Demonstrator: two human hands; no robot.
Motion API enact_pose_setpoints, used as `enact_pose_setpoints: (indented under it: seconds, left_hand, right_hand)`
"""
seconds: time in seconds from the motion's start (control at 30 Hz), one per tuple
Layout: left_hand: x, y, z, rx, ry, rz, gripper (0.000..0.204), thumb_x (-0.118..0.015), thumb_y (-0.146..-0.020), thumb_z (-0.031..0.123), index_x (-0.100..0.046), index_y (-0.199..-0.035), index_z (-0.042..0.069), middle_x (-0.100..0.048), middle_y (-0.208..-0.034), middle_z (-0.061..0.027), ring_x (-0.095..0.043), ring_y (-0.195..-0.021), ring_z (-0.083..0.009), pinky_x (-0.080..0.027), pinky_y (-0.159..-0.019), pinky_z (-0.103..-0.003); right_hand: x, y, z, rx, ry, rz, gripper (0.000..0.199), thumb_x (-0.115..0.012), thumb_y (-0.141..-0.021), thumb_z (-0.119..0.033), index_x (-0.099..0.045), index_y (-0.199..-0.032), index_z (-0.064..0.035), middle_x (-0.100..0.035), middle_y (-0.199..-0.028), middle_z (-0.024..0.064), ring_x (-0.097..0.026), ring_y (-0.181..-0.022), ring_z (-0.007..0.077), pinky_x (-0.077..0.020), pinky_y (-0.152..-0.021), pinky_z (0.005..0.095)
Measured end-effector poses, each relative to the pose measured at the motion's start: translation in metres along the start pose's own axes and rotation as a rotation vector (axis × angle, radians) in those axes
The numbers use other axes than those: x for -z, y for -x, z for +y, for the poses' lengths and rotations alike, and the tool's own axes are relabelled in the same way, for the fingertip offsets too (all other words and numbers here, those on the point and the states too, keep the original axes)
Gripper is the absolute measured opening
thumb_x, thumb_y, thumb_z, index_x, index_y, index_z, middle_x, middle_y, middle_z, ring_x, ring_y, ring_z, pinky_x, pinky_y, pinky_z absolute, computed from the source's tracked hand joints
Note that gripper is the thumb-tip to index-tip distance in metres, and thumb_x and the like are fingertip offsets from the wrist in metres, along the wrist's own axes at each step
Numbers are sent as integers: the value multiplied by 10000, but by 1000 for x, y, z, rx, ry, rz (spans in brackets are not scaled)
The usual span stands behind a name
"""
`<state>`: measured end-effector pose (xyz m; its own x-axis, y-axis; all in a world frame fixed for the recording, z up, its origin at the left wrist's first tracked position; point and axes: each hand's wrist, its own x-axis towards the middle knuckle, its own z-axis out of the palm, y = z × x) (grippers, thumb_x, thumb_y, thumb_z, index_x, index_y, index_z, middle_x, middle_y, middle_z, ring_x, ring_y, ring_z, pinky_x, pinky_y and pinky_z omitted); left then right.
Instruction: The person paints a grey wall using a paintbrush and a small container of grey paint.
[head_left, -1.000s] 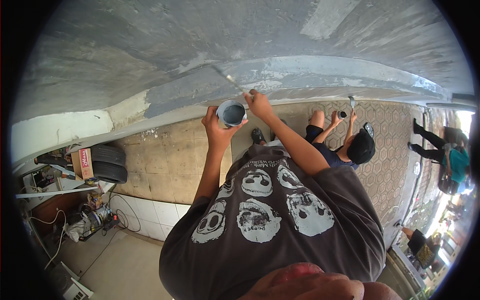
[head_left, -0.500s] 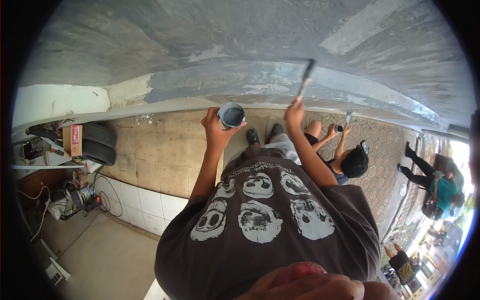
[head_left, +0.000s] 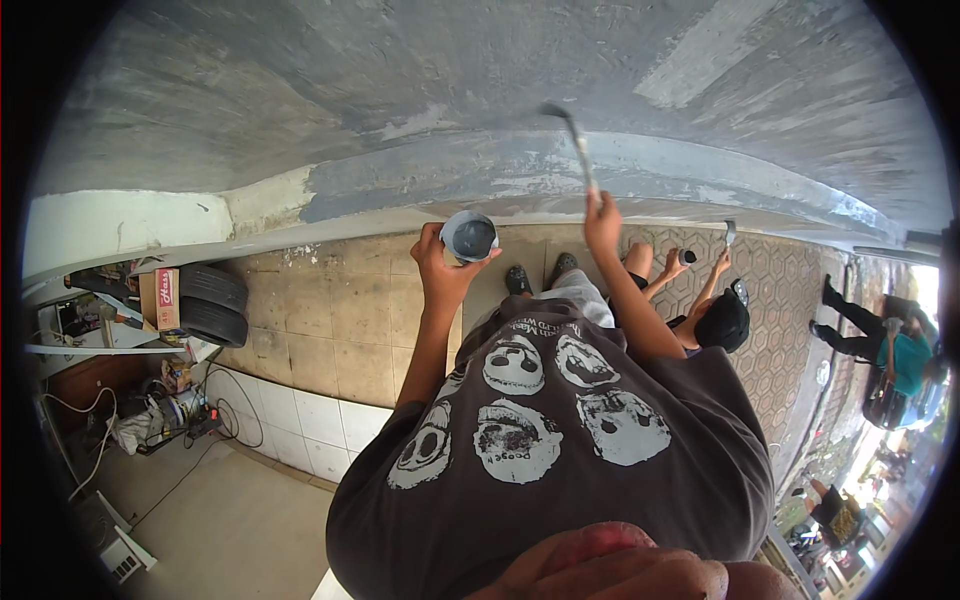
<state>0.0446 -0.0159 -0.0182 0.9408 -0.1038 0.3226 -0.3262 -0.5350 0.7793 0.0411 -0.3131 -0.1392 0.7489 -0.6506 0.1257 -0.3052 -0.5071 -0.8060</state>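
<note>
So the wall (head_left: 300, 100) fills most of my view: one big streaky grey plaster surface with lighter patches dragged across it, one fat pale stripe up on the right. Below it runs a long grey-coated ledge (head_left: 400, 165), blotchy with whitish spots, going bare cream at the left end.

One co-worker in a dark cap (head_left: 722, 325) crouches off to my right. Over on the left I count two black rubber tyres (head_left: 215, 287), one lying on the other, right beside one brown-and-red cardboard box (head_left: 150, 300); can't see inside that. Two dark clogs (head_left: 517, 280) on my feet.

My right hand (head_left: 602, 225) is closed round one pale-handled brush (head_left: 582, 150), its dark, bent-looking head up in front of the wall. It's blurry, so can't tell if the bristles touch. My left hand (head_left: 445, 265) has its fingers wrapped around one round whitish-grey cup (head_left: 450, 235) with dark grey paint (head_left: 474, 238) in it. The co-worker holds one small dark pot (head_left: 687, 257), contents too tiny to make out.
</note>
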Motion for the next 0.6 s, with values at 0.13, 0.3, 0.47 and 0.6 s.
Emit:
enact_pose_setpoints:
  seconds: [0.13,0.3,0.47,0.6]
  left_hand:
    - [3,1,-5,8,12,-2,626,-1001,-598,373,-692,-1036,50,-609,-1032,-43,-595,-951,-250,-337,-900,-399]
    - [-8,-6,-7,3,1,-13,615,-999,-599,374,-698,-1025,49,-612,-1037,-38,-597,-947,-245,-332,-891,-396]
    - [-25,-26,16,-85,23,-67,618,-999,-589,387,-700,-1020,58,-617,-1037,-38,-602,-955,-248,-339,-887,-396]
    - [-26,-37,37,-157,81,-82,558,-1006,-612,228,-696,-1018,4,-673,-981,-87,-706,-889,-263,-532,-776,-374]
  right_hand:
    - [69,-17,74,-208,-46,364,428,-526,-1087,-383,-624,-1045,32,-585,-706,165,-501,-555,235,-435,-552,428]
    - [70,-35,56,-503,-359,342,431,-500,-1096,-385,-597,-1034,30,-596,-710,157,-553,-585,264,-446,-560,432]
    - [-5,11,-30,8,-70,-73,387,-558,-1069,-347,-619,-1064,35,-631,-747,317,-636,-638,480,-473,-575,518]
    - [-5,35,-52,169,-11,-482,355,-638,-1018,-327,-643,-1076,23,-641,-694,282,-669,-690,483,-493,-601,530]
